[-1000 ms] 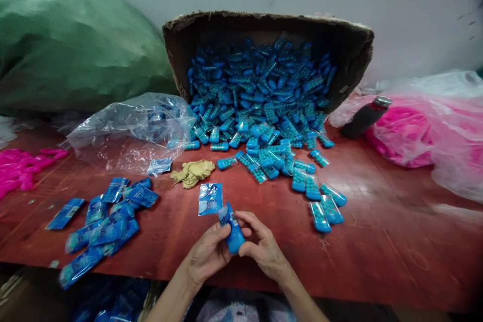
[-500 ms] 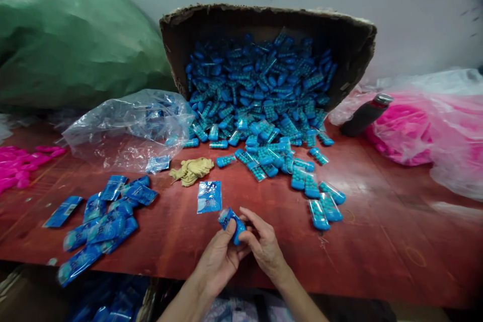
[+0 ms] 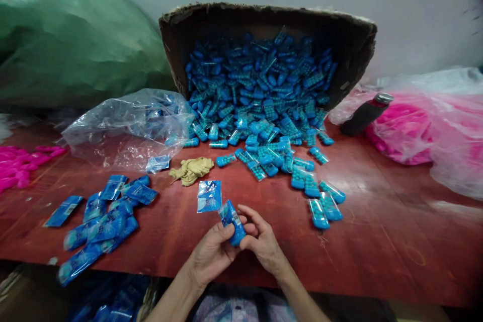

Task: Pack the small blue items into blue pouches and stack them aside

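Lit evenly and softly, moderately bright, seemingly from above; casting only faint shadows. Showing a dull sheen on the red table (image 3: 377, 241) at near right, and glare on the clear plastic bag (image 3: 128, 128) at left. Bending straight lines towards the edges, wide-angle fashion. Darkening at the far right corner. Softening slightly at the left and right edges; staying sharp in the middle.

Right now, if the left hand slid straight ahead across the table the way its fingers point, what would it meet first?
Probably the small blue sachet lying flat just beyond the left hand, which grips a blue packet together with the right hand. Depth is unclear.
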Available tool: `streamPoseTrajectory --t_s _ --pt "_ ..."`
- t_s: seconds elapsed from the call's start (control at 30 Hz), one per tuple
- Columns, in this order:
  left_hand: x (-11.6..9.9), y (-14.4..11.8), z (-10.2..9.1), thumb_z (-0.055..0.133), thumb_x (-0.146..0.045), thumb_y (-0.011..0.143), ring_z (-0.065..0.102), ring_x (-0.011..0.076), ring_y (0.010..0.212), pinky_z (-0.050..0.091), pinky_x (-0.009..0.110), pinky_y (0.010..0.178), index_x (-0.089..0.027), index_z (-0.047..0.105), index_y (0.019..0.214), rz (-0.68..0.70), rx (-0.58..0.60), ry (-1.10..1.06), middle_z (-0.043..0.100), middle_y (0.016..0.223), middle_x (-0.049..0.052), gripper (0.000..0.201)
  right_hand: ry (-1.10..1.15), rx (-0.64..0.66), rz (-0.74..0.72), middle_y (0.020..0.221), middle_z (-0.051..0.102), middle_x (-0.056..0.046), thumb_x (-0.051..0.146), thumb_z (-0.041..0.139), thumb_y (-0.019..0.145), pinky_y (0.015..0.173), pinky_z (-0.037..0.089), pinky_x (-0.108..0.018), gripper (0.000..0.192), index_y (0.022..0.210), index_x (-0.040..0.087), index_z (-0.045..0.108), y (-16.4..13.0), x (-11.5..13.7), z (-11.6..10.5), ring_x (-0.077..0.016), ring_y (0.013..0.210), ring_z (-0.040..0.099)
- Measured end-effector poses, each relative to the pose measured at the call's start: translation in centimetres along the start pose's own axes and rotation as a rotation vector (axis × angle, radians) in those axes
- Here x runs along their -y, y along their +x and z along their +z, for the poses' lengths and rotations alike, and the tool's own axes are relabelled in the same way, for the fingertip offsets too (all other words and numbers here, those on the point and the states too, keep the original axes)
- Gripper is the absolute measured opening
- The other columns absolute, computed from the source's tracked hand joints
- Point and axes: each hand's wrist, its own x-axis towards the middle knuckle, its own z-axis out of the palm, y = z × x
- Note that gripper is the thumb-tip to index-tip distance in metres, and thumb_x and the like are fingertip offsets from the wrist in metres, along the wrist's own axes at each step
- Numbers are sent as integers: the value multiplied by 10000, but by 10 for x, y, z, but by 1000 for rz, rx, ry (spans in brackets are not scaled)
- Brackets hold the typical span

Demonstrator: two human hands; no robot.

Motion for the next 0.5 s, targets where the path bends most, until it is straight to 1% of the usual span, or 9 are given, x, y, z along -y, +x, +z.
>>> streamPoseTrajectory --t_s 0.1,0.23,0.3,0.37,0.43,0.5 --pt "8 0 5 592 -138 729 645 144 753 488 221 700 -106 665 834 44 -73 -46 709 773 67 132 -39 -19 -13 1066 605 -24 281 680 652 838 449 -312 522 1151 254 527 -2 -3 -1 -208 943 569" --pt "18 1 15 602 -177 727 633 121 672 491 210 659 -102 661 791 85 -192 -56 693 729 62 114 -173 -97 -126 1026 618 -42 333 623 717 833 449 -305 406 1107 238 560 -5 -9 0 -211 938 568" --pt "21 3 19 599 -194 731 619 110 613 490 203 608 -96 652 770 97 -253 -36 677 686 55 118 -240 -140 -166 997 622 -45 334 625 718 819 452 -300 377 1080 235 578 -5 -12 2 -210 915 569" --pt "22 4 21 589 -192 739 606 100 572 487 201 577 -99 640 753 100 -297 -30 666 667 46 108 -260 -166 -151 975 621 -43 319 654 689 786 463 -295 392 1066 234 588 -3 -13 4 -205 869 574" --pt "21 5 19 564 -188 758 616 107 593 496 220 606 -107 631 750 89 -321 -52 672 692 52 105 -197 -137 -90 958 623 -31 296 662 675 761 470 -289 393 1058 241 592 -1 -10 3 -197 843 576" --pt "17 6 16 530 -191 783 636 129 668 502 264 689 -116 627 768 70 -325 -76 683 732 67 124 -73 -24 -17 948 625 -15 260 626 700 769 464 -287 363 1061 252 588 1 -6 0 -187 852 574"
